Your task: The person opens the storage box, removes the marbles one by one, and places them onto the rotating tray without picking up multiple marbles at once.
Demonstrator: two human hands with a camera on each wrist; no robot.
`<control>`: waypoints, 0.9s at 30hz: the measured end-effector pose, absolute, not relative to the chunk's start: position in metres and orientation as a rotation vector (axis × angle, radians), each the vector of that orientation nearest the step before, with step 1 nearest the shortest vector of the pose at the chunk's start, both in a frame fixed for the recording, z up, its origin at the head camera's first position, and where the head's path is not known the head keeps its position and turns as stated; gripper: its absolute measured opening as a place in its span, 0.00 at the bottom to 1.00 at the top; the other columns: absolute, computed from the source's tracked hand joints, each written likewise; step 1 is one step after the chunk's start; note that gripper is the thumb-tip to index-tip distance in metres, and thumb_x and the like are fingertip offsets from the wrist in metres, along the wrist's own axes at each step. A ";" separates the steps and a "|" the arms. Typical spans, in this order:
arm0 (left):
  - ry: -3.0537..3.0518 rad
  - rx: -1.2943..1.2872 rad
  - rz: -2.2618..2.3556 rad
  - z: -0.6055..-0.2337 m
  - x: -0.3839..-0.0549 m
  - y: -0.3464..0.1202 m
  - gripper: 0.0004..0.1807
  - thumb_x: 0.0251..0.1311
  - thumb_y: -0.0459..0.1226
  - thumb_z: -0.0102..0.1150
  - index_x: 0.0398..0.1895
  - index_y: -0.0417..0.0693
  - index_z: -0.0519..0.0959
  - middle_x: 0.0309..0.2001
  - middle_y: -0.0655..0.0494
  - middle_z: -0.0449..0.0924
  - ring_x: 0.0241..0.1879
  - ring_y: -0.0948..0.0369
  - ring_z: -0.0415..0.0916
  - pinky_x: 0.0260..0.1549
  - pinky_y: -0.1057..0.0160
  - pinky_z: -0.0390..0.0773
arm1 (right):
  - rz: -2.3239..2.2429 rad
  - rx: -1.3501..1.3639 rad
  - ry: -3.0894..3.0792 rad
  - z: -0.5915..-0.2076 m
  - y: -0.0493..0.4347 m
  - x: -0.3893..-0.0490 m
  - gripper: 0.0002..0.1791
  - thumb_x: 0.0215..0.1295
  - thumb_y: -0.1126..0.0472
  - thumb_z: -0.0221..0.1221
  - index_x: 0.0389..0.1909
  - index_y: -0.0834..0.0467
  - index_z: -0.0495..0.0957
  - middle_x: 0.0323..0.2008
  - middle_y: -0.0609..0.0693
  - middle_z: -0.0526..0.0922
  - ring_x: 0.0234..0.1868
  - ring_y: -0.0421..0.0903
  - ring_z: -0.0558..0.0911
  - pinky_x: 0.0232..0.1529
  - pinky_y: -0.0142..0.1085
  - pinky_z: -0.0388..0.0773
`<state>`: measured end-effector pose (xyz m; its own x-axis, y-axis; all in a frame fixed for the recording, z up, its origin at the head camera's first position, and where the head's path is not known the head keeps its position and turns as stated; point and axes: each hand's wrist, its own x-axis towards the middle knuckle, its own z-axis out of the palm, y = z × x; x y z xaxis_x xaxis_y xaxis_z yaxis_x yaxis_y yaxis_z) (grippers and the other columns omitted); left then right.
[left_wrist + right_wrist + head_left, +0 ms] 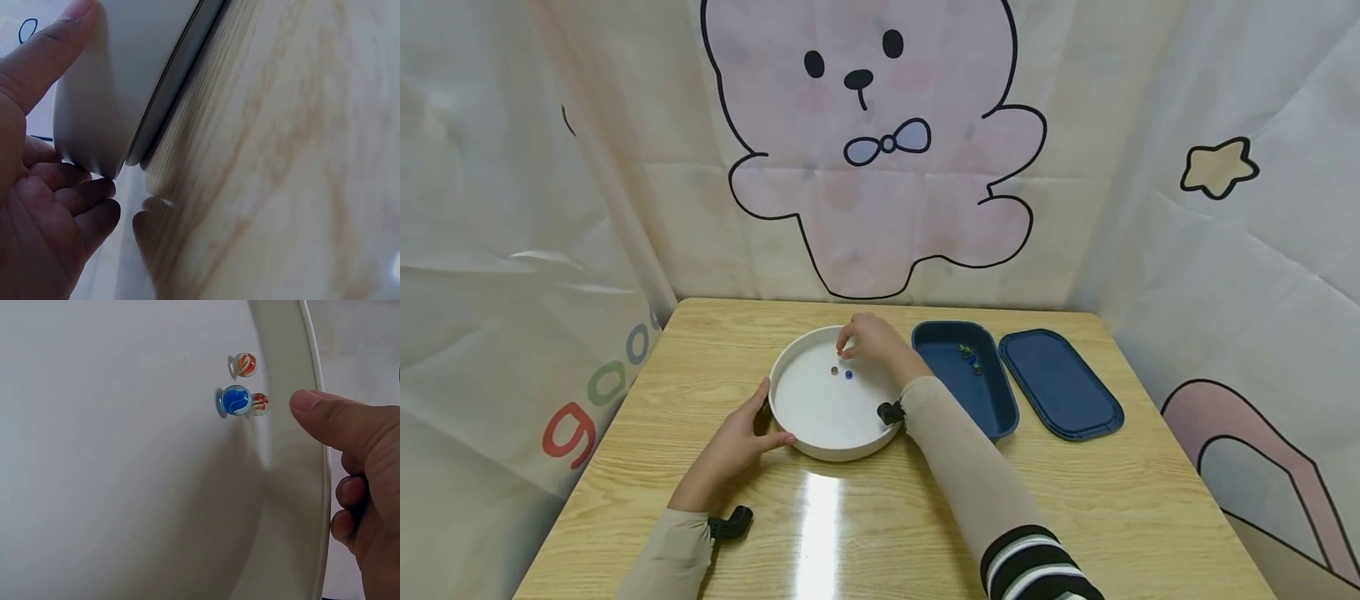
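Observation:
A round white tray (820, 417) with a low rim sits on the table. My left hand (737, 442) grips its near left side, thumb at the rim and fingers against the outer wall (100, 94). Over the tray's far side reaches my right hand (876, 342), thumb and forefinger slightly apart. An orange-swirled marble (839, 353) lies close by its fingertips. Next to it are a blue marble (849, 375) and a greyish one (834, 371). In the right wrist view the thumb (315, 409) is apart from the blue marble (236, 400) and the two orange-red ones.
A dark blue container (951, 387) holding several marbles (970, 358) stands right of the tray, behind my right forearm. Its matching lid (1062, 385) lies farther right. The wooden table (1075, 500) meets a printed curtain at the back and sides.

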<state>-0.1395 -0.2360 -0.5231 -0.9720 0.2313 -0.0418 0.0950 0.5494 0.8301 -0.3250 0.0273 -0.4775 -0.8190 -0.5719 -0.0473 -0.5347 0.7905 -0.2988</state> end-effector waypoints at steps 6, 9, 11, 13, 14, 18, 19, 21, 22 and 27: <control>2.637 0.283 1.394 -0.525 -0.141 -0.235 0.69 0.51 0.60 0.74 0.84 0.47 0.40 0.83 0.47 0.43 0.81 0.46 0.44 0.77 0.40 0.52 | -0.434 -0.886 2.835 -0.475 0.031 -0.325 0.10 0.62 0.51 0.73 0.44 0.46 0.90 0.44 0.48 0.80 0.47 0.45 0.75 0.54 0.40 0.74; 2.644 0.289 1.391 -0.523 -0.142 -0.235 0.69 0.50 0.61 0.74 0.84 0.48 0.40 0.83 0.47 0.43 0.81 0.46 0.44 0.77 0.40 0.52 | -0.525 -0.841 2.852 -0.466 0.035 -0.324 0.11 0.64 0.52 0.71 0.46 0.47 0.89 0.44 0.47 0.80 0.46 0.46 0.76 0.51 0.41 0.76; 2.646 0.285 1.386 -0.522 -0.142 -0.235 0.69 0.50 0.61 0.74 0.84 0.49 0.40 0.83 0.47 0.43 0.81 0.46 0.44 0.77 0.41 0.52 | -0.598 -0.813 2.872 -0.458 0.038 -0.324 0.11 0.65 0.53 0.70 0.47 0.48 0.89 0.45 0.47 0.79 0.48 0.47 0.77 0.53 0.42 0.76; 2.652 0.284 1.380 -0.521 -0.142 -0.235 0.69 0.50 0.61 0.74 0.84 0.48 0.40 0.83 0.47 0.43 0.81 0.46 0.44 0.77 0.40 0.52 | -0.673 -0.786 2.886 -0.450 0.042 -0.323 0.10 0.67 0.53 0.69 0.47 0.48 0.89 0.48 0.47 0.80 0.52 0.49 0.77 0.56 0.44 0.76; 2.651 0.281 1.378 -0.521 -0.142 -0.235 0.69 0.50 0.60 0.74 0.84 0.48 0.39 0.83 0.46 0.42 0.81 0.45 0.44 0.77 0.40 0.51 | -0.699 -0.782 2.888 -0.446 0.044 -0.323 0.10 0.67 0.53 0.69 0.47 0.48 0.89 0.50 0.47 0.80 0.54 0.49 0.77 0.58 0.45 0.75; 2.642 0.274 1.385 -0.521 -0.140 -0.236 0.68 0.51 0.58 0.75 0.84 0.47 0.39 0.83 0.46 0.42 0.81 0.45 0.43 0.77 0.40 0.51 | -0.769 -0.767 2.886 -0.435 0.055 -0.319 0.10 0.69 0.53 0.68 0.48 0.48 0.87 0.51 0.47 0.79 0.55 0.49 0.77 0.59 0.46 0.76; 2.639 0.271 1.386 -0.521 -0.139 -0.236 0.68 0.52 0.57 0.76 0.84 0.46 0.39 0.83 0.46 0.42 0.81 0.45 0.43 0.77 0.40 0.50 | -0.782 -0.761 2.886 -0.433 0.058 -0.318 0.10 0.69 0.53 0.68 0.49 0.48 0.87 0.50 0.47 0.79 0.54 0.50 0.78 0.58 0.46 0.77; 2.634 0.270 1.392 -0.521 -0.139 -0.236 0.68 0.52 0.57 0.76 0.84 0.46 0.39 0.83 0.46 0.42 0.81 0.45 0.43 0.77 0.40 0.50 | -0.780 -0.752 2.899 -0.428 0.064 -0.317 0.11 0.69 0.53 0.68 0.50 0.49 0.87 0.48 0.46 0.78 0.52 0.50 0.77 0.55 0.45 0.77; 2.634 0.269 1.395 -0.522 -0.138 -0.236 0.68 0.52 0.57 0.75 0.84 0.46 0.40 0.83 0.46 0.42 0.81 0.45 0.43 0.77 0.40 0.50 | -0.783 -0.749 2.907 -0.425 0.068 -0.316 0.12 0.69 0.53 0.68 0.50 0.50 0.87 0.48 0.46 0.78 0.51 0.50 0.77 0.54 0.45 0.77; 2.634 0.267 1.412 -0.525 -0.137 -0.235 0.68 0.52 0.58 0.75 0.84 0.46 0.40 0.83 0.46 0.42 0.81 0.45 0.42 0.77 0.39 0.49 | -0.737 -0.772 2.953 -0.415 0.088 -0.315 0.13 0.68 0.52 0.68 0.50 0.50 0.88 0.45 0.47 0.77 0.46 0.48 0.76 0.51 0.44 0.78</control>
